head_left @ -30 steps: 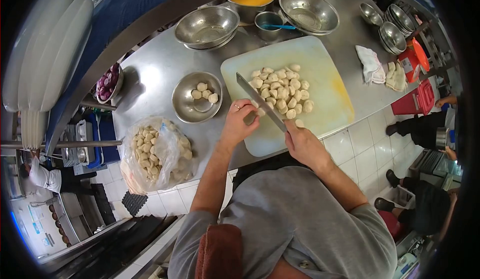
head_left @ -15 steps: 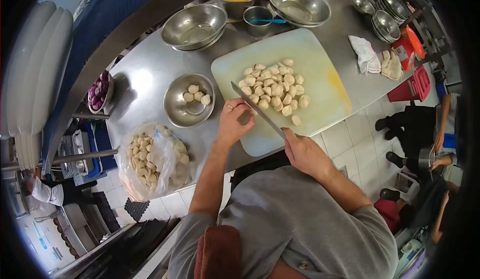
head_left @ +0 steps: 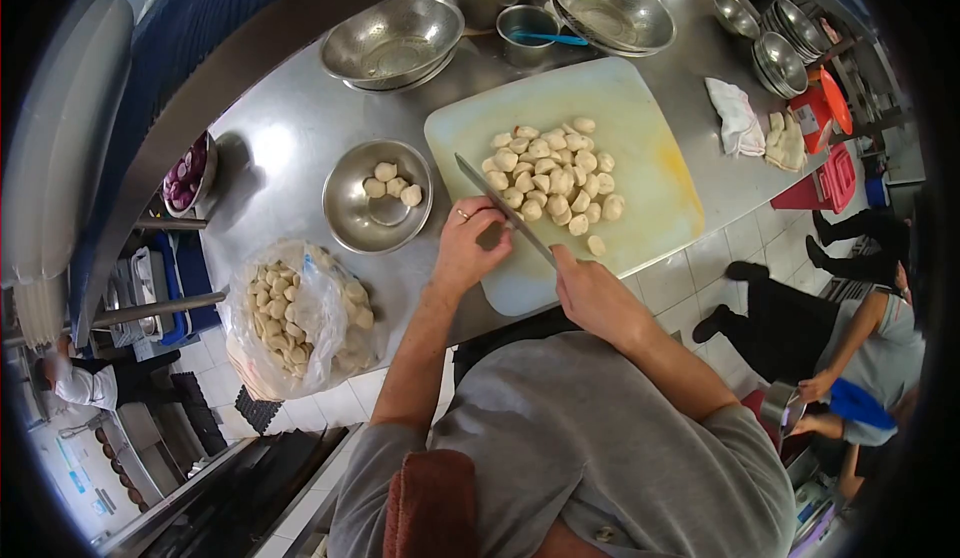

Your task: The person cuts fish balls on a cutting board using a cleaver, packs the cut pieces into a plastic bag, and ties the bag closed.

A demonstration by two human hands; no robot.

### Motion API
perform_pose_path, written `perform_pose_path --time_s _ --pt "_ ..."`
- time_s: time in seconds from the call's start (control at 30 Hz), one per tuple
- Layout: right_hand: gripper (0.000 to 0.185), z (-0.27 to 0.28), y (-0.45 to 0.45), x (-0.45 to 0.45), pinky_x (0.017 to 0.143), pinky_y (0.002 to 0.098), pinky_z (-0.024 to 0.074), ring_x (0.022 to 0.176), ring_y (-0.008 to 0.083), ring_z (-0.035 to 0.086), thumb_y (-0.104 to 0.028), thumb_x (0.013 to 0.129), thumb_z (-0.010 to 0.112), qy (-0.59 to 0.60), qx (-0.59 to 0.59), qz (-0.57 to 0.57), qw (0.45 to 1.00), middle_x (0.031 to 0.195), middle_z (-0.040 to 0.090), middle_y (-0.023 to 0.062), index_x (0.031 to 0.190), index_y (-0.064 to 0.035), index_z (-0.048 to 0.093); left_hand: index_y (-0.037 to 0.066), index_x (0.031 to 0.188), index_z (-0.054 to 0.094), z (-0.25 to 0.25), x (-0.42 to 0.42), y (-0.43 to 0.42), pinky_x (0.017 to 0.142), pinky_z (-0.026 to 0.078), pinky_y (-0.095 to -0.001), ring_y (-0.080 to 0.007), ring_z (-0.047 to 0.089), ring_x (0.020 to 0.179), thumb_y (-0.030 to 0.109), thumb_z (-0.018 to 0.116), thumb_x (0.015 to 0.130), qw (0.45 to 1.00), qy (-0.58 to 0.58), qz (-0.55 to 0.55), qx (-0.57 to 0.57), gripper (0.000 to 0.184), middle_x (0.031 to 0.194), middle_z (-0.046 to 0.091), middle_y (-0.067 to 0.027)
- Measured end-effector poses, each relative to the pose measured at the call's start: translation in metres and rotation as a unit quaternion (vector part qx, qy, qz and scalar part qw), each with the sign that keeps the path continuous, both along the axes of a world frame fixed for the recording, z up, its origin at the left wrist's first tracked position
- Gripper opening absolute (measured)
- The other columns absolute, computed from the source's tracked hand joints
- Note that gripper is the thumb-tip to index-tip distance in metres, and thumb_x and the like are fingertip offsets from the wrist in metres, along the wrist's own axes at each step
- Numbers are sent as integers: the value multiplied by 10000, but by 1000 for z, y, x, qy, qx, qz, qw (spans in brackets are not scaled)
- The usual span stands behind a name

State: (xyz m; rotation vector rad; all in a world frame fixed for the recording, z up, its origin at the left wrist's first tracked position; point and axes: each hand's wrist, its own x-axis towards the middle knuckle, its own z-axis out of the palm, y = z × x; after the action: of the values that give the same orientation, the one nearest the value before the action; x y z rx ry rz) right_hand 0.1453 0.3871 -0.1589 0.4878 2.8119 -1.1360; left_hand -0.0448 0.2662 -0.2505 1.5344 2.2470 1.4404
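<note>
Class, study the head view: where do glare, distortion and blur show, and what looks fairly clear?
Head view: glare whitens part of the steel table; head view: distortion bows the shelf edge; head view: the white stack at far left looks blurred, while the knife looks fairly clear.

a long knife [head_left: 507, 210], held slanting above the pale cutting board [head_left: 635, 103], points its blade up and leftward; right of it, whitish balls [head_left: 560, 182] sit loosely heaped, some flat-sided.
</note>
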Motion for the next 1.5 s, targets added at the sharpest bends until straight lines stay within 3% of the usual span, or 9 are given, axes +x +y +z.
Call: perform_pose_path --time_s 0.17,0.47,0.63,0.7,1.0,1.2,1.3,1.43,1.5 --pt "274 -34 6 -28 651 535 507 686 456 636 -43 912 550 65 -26 -42 997 699 618 281 1161 45 478 65 901 666 -1 5 -3 859 526 -391 -281 623 980 53 777 674 1000 7 7 6 253 1047 635 -84" --pt "183 12 42 -7 636 534 478 691 468 631 -83 940 559 76 -19 -104 991 705 623 274 1092 13 525 52 1020 692 40 6 -8 854 531 -380 -294 644 1023 43 765 804 996 -59 61 23 228 1155 650 -104" --pt "161 -4 30 8 622 480 472 680 454 605 -96 944 578 53 -94 -43 993 722 618 255 1055 4 519 68 1112 679 56 -87 -65 949 497 -424 -365 616 1081 23 708 840 973 -10 202 -112 278 1221 622 -148" --pt "175 -26 25 9 610 463 475 647 441 603 -109 954 570 98 -110 -4 989 696 609 250 1062 14 511 78 1190 646 49 -110 -70 974 495 -442 -402 597 1126 27 692 830 942 -9 209 -264 366 1267 598 -186" --pt "215 -26 52 13 580 445 489 585 363 623 -132 971 556 -6 -153 -92 984 706 619 238 1119 20 526 140 1305 550 23 -143 -36 968 509 -474 -396 591 1151 54 700 786 895 92 92 -427 547 1272 569 -221" --pt "260 -44 68 23 675 499 514 722 440 646 -131 958 561 50 -59 -64 995 783 653 268 1182 -1 540 145 1247 590 47 -141 -41 941 517 -469 -392 601 1115 29 727 744 897 74 117 -420 534 1197 596 -218" --pt "245 -30 70 19 670 512 512 718 453 643 -119 946 562 82 -45 -53 994 766 653 259 1158 2 542 92 1264 603 76 -117 -43 903 528 -427 -346 638 1035 90 754 738 937 -3 203 -285 546 1162 608 -203" --pt "236 -27 75 11 680 517 512 756 458 648 -111 935 563 46 -21 -39 998 773 657 261 1139 6 538 50 1250 611 90 -28 -11 846 545 -356 -272 663 960 149 769 744 942 -252 88 -205 540 1139 599 -216" --pt "226 -16 74 6 685 526 510 767 462 649 -104 932 557 46 2 -57 997 770 652 273 1128 4 530 30 1243 610 79 10 10 857 544 -395 -326 650 987 180 762 762 947 -203 39 -245 526 1160 578 -247"
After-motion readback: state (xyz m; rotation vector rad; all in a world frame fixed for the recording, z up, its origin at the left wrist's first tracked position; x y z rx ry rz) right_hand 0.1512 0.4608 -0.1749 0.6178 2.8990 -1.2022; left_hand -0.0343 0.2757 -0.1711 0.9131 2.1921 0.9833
